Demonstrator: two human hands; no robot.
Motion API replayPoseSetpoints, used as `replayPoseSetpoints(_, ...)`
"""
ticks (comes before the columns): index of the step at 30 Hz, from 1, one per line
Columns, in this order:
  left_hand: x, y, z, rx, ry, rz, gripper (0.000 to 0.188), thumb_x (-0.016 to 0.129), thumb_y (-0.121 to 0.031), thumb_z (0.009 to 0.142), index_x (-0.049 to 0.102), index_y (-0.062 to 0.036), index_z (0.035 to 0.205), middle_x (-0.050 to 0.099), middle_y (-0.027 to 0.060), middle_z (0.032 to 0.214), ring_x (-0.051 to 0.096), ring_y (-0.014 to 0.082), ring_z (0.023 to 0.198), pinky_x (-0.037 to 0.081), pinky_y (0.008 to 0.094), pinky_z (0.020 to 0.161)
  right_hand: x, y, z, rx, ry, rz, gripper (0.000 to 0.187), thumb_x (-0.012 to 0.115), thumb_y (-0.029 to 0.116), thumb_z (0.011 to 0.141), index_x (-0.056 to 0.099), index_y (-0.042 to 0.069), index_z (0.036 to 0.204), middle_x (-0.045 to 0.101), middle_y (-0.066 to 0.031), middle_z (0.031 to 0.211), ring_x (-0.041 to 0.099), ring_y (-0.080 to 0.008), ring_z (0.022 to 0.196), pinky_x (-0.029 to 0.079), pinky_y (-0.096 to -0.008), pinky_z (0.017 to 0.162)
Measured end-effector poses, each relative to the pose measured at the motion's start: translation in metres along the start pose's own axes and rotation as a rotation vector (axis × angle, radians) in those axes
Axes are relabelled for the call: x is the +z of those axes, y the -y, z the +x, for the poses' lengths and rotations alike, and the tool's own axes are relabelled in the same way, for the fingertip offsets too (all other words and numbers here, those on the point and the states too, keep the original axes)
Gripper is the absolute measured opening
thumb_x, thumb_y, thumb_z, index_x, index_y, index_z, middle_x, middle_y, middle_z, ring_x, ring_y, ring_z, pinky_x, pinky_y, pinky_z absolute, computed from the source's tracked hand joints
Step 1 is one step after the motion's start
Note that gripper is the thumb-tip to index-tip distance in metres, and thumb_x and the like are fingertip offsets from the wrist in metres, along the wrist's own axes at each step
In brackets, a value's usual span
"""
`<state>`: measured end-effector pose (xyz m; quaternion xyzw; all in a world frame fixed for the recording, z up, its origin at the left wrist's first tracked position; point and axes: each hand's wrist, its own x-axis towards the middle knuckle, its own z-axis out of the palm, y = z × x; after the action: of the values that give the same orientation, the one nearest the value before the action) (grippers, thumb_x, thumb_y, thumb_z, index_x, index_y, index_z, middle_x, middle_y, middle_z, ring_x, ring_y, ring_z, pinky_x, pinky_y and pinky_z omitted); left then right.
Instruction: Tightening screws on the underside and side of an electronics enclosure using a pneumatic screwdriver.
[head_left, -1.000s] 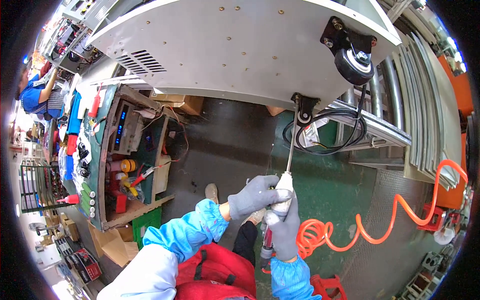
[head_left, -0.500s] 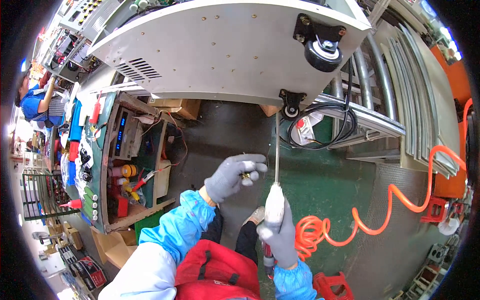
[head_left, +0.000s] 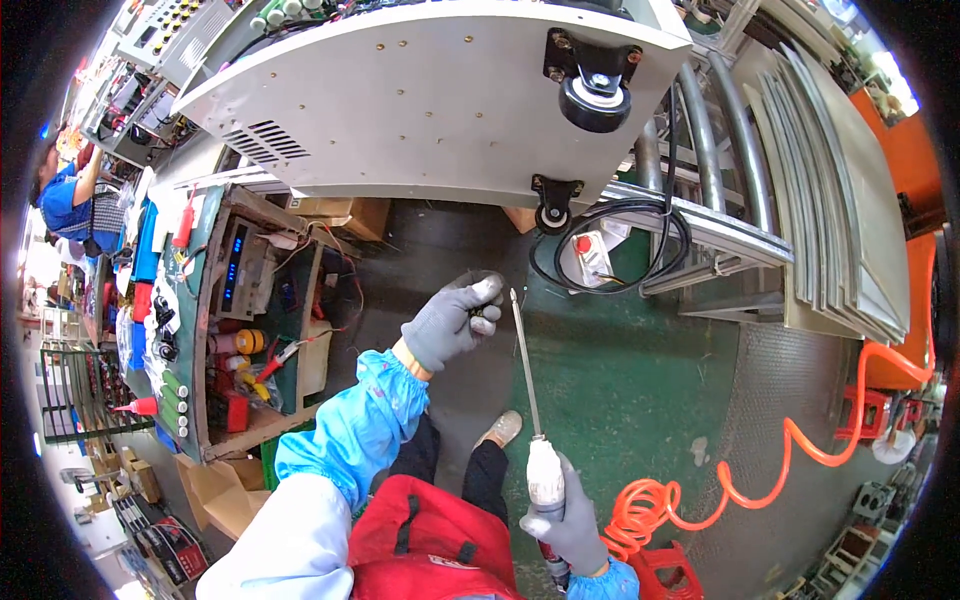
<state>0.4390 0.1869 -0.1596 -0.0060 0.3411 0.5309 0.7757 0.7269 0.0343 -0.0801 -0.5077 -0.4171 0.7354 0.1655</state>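
My right hand [head_left: 572, 525], in a grey glove, is wrapped round a power screwdriver [head_left: 545, 472] with a white-wrapped body. Its long thin bit [head_left: 525, 365] points forward and slightly left, the tip free in the air. Just left of that tip is my left hand [head_left: 445, 325], also gloved, thumb and fingers bent together over small dark and brassy pieces that look like screws. Beyond both hands stands a large light-grey metal cabinet [head_left: 350, 110], its panel facing me dotted with small brassy screws. Two black casters [head_left: 595, 100] are fixed on its right part.
A coiled orange air hose [head_left: 640, 510] runs off to the right. Black cable [head_left: 680, 240] hangs by a roller frame [head_left: 740, 235], with stacked panels [head_left: 850, 200] beyond. On the left stands a workbench [head_left: 210, 330] with tools; a person in blue [head_left: 75, 205] works farther back. A red stool [head_left: 668, 575] sits low right.
The screwdriver has come back toward me, its bit now leaning left and away from the caster. My left fingers have drawn closer together. The whole view has shifted slightly.
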Motion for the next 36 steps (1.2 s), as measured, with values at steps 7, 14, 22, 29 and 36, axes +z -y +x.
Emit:
replayPoseSetpoints(7,0.016,0.001,-0.001,-0.038,-0.065,0.036,0.017,0.044,-0.017,0.100,0.048,-0.0021,0.107,0.059,0.0121,0.099,0.047,0.0106,0.065,0.037,0.0177,0.044,-0.005,-0.018,0.000,-0.038,0.021,0.051,0.093,0.081,0.018,0.071,0.029,0.002,0.146,0.057,-0.0163,0.128,0.056,-0.0207,0.116,0.045,-0.0344,0.096)
replayPoseSetpoints(14,0.025,0.000,-0.001,-0.076,-0.120,0.067,0.019,0.044,-0.016,0.100,0.049,-0.0009,0.109,0.062,0.0150,0.099,0.048,0.0110,0.062,0.035,0.0177,0.042,-0.008,-0.021,0.001,-0.038,0.014,0.019,0.092,0.081,0.022,0.072,0.029,0.002,0.146,0.056,-0.0156,0.129,0.055,-0.0215,0.118,0.044,-0.0343,0.098)
replayPoseSetpoints(22,0.028,-0.008,0.002,-0.054,-0.111,0.263,0.018,0.044,-0.013,0.099,0.050,0.0003,0.110,0.064,0.0168,0.101,0.043,0.0084,0.060,0.035,0.0184,0.044,-0.012,-0.015,0.002,0.122,0.053,0.225,0.089,0.075,0.016,0.070,0.029,0.005,0.145,0.059,-0.0071,0.081,0.057,-0.0158,0.062,0.048,-0.0287,0.056)
replayPoseSetpoints(29,0.026,-0.012,0.005,-0.013,0.044,0.277,0.017,0.046,-0.012,0.099,0.050,0.0005,0.110,0.061,0.0157,0.105,0.041,0.0074,0.062,0.034,0.0178,0.049,-0.025,-0.014,0.002,0.289,0.321,0.841,0.094,0.078,0.058,0.063,0.041,0.008,0.134,0.059,-0.0080,0.072,0.057,-0.0164,0.055,0.046,-0.0288,0.047)
replayPoseSetpoints(36,0.031,-0.011,0.010,0.032,-0.080,0.174,0.028,0.048,-0.019,0.100,0.054,0.0061,0.111,0.054,0.0075,0.084,0.039,0.0075,0.061,0.031,0.0183,0.046,-0.016,0.017,0.015,0.147,0.209,0.461,0.082,0.064,0.015,0.076,0.026,0.006,0.148,0.056,-0.0063,0.073,0.055,-0.0136,0.059,0.046,-0.0280,0.053)
